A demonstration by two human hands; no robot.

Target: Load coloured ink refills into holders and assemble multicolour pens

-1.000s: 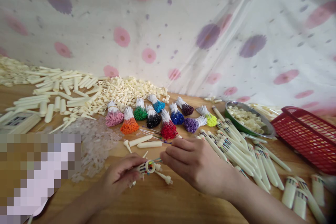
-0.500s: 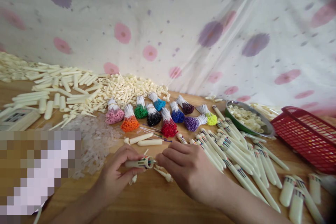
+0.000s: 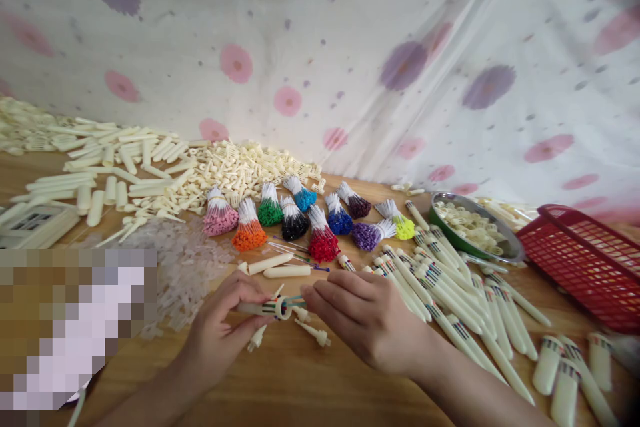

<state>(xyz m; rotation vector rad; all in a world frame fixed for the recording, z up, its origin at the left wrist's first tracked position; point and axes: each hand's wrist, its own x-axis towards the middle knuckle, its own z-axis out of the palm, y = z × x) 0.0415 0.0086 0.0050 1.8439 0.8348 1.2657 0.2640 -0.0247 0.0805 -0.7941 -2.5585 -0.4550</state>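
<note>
A cream plastic pen barrel with a ringed mouth and dark slots near that end point(image 3: 263, 308) lies tilted slightly above the wooden desk point(image 3: 320, 390), its mouth turned toward the right. The left hand point(image 3: 227, 313) is closed around it, thumb below and fingers above. Thin blue-green sticks point(image 3: 295, 301) run from the open mouth to the right hand point(image 3: 357, 310), whose thumb and fingertips are pinched together on their far ends. Just below the barrel lie small cream plastic stemmed pieces point(image 3: 315, 334); just beyond it are two smooth cream plastic tubes point(image 3: 287, 272). Farther back stand fanned bundles of white sticks with coloured ends, among them a red one point(image 3: 323, 243) and an orange one point(image 3: 249, 233). To the left spreads a heap of clear plastic bits point(image 3: 183, 277), with a pile of small cream plastic parts point(image 3: 240, 170) behind. To the right lie many cream pens with coloured slots point(image 3: 445, 283), near a green metal bowl with a silver rim point(image 3: 447, 233) and a red plastic lattice basket point(image 3: 575, 260). A white flowered sheet point(image 3: 310, 60) hangs behind everything.
</note>
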